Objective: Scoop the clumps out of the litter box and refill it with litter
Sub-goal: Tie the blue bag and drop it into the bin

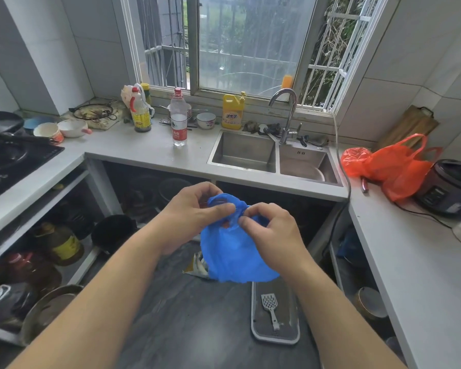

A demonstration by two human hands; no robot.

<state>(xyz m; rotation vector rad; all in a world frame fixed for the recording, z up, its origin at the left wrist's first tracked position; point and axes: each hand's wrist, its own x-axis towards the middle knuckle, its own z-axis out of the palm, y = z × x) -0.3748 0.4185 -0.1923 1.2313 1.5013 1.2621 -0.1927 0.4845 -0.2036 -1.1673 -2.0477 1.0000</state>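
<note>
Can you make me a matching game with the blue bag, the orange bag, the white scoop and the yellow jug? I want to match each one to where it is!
Things:
1. blue bag
2. orange bag
3. white scoop
4. yellow jug

Places:
A. on the counter behind the sink, by the window
B. lying in the grey tray on the floor
C. held up by both hands, left hand and right hand
D. on the right counter, next to the dark cooker

Pairs: 1-C, 2-D, 3-B, 4-A
</note>
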